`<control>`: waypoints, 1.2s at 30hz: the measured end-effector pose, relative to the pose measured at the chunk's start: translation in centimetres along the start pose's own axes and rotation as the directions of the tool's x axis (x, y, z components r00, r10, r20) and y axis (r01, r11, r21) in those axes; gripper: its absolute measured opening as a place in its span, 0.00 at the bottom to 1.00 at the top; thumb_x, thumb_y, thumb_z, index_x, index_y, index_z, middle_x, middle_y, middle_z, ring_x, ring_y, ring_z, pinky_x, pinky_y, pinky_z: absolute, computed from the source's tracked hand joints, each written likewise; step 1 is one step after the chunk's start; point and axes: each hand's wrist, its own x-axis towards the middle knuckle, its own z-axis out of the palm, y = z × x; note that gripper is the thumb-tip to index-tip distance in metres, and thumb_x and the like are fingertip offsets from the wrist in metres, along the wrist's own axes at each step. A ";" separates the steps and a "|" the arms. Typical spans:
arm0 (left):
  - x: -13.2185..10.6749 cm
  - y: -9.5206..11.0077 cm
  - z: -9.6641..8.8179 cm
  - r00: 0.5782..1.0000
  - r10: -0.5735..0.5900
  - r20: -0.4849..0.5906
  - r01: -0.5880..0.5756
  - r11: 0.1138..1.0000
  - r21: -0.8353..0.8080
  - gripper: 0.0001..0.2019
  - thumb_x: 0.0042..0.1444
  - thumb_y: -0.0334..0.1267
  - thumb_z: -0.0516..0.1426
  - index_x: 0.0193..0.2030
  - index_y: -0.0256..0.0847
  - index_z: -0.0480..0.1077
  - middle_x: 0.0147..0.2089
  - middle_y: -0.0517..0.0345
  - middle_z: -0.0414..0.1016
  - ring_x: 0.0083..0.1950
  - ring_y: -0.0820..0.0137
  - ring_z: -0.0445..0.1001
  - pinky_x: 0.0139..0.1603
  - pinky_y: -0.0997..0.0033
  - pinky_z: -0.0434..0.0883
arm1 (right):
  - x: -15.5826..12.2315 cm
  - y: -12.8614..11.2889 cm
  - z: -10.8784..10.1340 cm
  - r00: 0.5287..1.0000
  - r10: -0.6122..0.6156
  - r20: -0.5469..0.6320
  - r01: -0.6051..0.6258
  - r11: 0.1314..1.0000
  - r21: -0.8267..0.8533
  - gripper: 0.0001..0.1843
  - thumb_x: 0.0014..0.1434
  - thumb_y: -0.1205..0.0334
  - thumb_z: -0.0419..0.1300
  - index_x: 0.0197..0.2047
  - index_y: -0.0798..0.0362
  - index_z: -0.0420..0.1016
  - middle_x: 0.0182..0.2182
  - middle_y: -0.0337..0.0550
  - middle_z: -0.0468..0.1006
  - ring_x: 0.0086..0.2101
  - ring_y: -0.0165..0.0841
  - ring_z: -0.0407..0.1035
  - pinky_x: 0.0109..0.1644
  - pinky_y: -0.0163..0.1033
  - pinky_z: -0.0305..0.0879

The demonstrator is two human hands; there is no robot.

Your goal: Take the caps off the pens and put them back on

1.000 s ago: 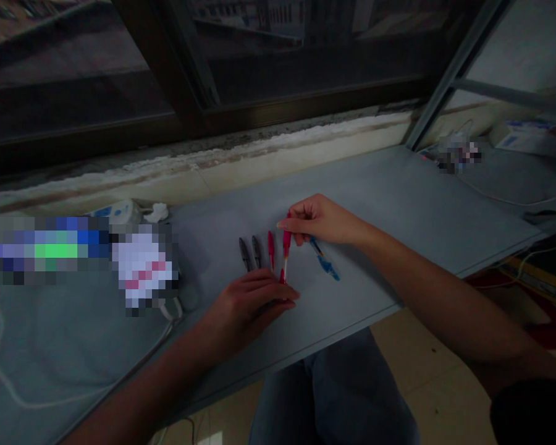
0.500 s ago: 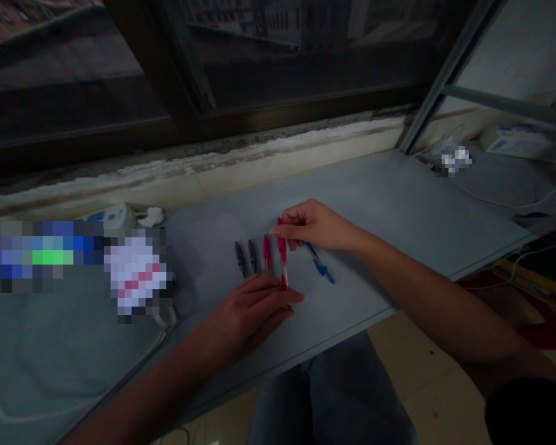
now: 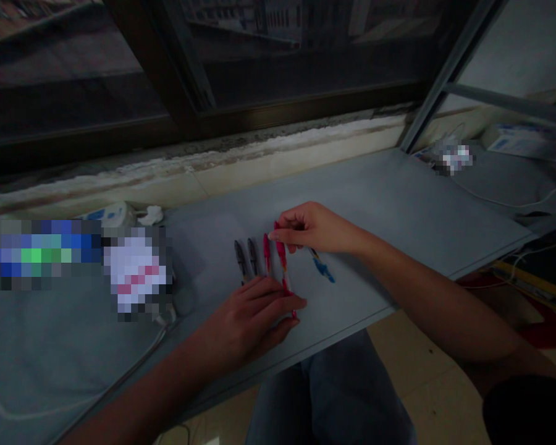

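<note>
Our right hand (image 3: 317, 227) pinches a red pen (image 3: 282, 256) narrowly near its top, the barrel running 11 to 5 o'clock. Our left hand (image 3: 248, 321) lies nearer the lower tip; in this dim view we cannot tell if it grips. Two dark pens (image 3: 241, 261) lie at 9 o'clock.

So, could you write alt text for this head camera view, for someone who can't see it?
A person's right hand pinches a red pen over a grey desktop, its lower end by the fingers of the left hand. Two dark pens, another red pen and a blue pen lie nearby.
</note>
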 end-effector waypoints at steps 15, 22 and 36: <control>-0.3 -0.4 0.2 0.989 -0.148 -0.028 0.150 0.984 0.092 0.12 0.70 0.40 0.56 0.57 0.41 0.70 0.38 0.56 0.78 0.40 0.64 0.78 0.45 0.62 0.77 | 0.3 0.7 -1.0 0.999 -0.007 -0.046 -0.002 0.979 -0.202 0.22 0.69 0.51 0.59 0.26 0.53 0.63 0.20 0.33 0.65 0.24 0.26 0.58 0.34 0.36 0.54; -0.2 -1.8 0.8 0.831 -0.556 0.017 0.505 0.767 0.395 0.18 0.64 0.56 0.61 0.35 0.42 0.71 0.35 0.52 0.75 0.37 0.58 0.75 0.41 0.57 0.72 | 0.1 1.2 -1.8 0.984 0.124 -0.128 -0.178 0.742 -0.647 0.23 0.69 0.48 0.59 0.27 0.53 0.66 0.23 0.39 0.67 0.26 0.29 0.56 0.33 0.40 0.46; -0.1 -1.9 -0.1 0.717 -0.693 -0.074 0.694 0.720 -0.017 0.15 0.67 0.49 0.54 0.35 0.41 0.71 0.26 0.62 0.72 0.26 0.70 0.71 0.29 0.71 0.65 | -0.3 -0.9 -0.4 0.993 0.090 -0.073 -0.114 0.883 -0.456 0.37 0.70 0.33 0.50 0.20 0.53 0.62 0.16 0.35 0.59 0.20 0.25 0.53 0.30 0.38 0.46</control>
